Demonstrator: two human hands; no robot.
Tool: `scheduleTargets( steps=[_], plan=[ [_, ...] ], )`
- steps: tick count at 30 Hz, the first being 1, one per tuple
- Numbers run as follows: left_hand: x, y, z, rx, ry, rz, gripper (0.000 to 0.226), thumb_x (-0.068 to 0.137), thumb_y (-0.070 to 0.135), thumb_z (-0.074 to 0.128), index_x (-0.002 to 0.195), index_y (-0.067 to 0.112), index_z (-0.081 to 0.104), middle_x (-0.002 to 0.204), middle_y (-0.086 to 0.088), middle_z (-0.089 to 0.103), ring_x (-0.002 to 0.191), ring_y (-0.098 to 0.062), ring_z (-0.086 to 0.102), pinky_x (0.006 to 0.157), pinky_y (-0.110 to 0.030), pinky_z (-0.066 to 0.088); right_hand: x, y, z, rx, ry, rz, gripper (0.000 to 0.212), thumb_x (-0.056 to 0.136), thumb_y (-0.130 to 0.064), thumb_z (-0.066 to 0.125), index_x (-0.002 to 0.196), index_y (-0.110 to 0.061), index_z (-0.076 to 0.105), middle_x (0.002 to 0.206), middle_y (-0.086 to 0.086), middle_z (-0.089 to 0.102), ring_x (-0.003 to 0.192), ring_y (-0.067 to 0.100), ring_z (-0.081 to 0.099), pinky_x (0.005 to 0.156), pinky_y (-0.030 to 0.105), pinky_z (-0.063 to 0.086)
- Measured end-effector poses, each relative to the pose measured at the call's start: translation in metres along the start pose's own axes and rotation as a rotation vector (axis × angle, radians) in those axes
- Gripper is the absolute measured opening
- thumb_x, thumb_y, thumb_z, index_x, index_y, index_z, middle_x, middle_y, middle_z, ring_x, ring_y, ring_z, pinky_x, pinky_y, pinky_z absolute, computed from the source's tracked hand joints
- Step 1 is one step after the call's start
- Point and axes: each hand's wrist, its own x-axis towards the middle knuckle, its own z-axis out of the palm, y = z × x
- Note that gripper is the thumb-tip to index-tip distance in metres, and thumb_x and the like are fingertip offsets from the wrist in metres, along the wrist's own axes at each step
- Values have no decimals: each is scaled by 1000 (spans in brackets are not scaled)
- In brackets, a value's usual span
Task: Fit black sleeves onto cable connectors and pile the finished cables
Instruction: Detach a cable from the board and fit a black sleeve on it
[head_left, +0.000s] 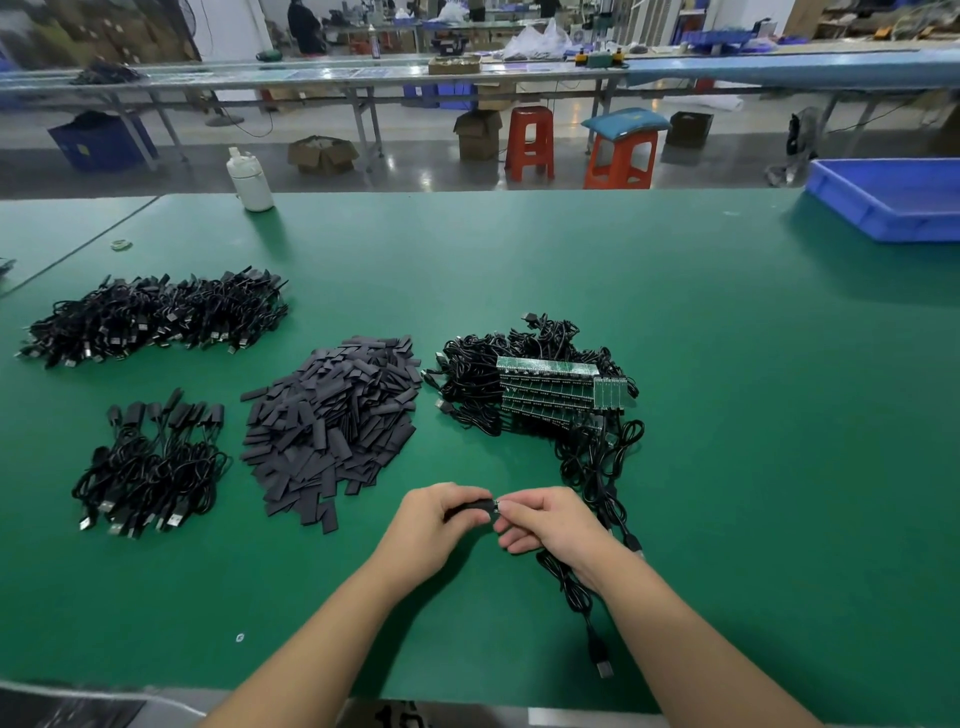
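From the head camera we cannot make out the connector itself: it is hidden between our fingertips. Our left hand (434, 519) curls round a black sleeve (470, 508), while our right hand (550, 525) pinches the cable (576, 592) end against it, low over the green table (701, 364). The cable trails beneath our right wrist. The pile of loose sleeves (332, 415) lies just beyond the hands.

No readable text, label, brand or number anywhere. Faint markings on the green circuit boards (545, 370), too small to make out. Nothing legible on the white bottle (250, 181).
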Motion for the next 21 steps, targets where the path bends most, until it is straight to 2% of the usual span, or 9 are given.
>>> scheduleTargets(
  steps=[10,15,17,21],
  plan=[
    [-1,6,5,31,26,52,19,91,21,67,108,25,73,95,14,71,92,3,60,85,-14,45,-1,-5,-4,-29,-43,30,14,98,-16,63,99,-6,72,75,5,72,71,17,71,68,26,59],
    [-4,5,3,124,14,95,18,92,25,66,109,26,73,90,9,68,86,-2,59,80,-19,46,1,-6,-3,-52,-60,54,15,97,-16,64,103,-5,71,77,6,73,72,16,71,69,25,59],
    [-5,6,0,214,19,128,19,92,30,65,109,29,73,93,10,68,88,-4,60,80,-24,48,1,-6,-2,-57,-56,54,13,97,-15,64,101,-5,72,76,5,73,71,15,70,69,25,59],
    [-2,9,-6,570,14,234,26,96,46,52,114,36,68,107,15,69,97,-8,59,77,-28,50,1,-3,2,-88,-28,53,11,95,-14,65,94,-6,73,72,4,71,67,13,69,65,23,57]
  ],
)
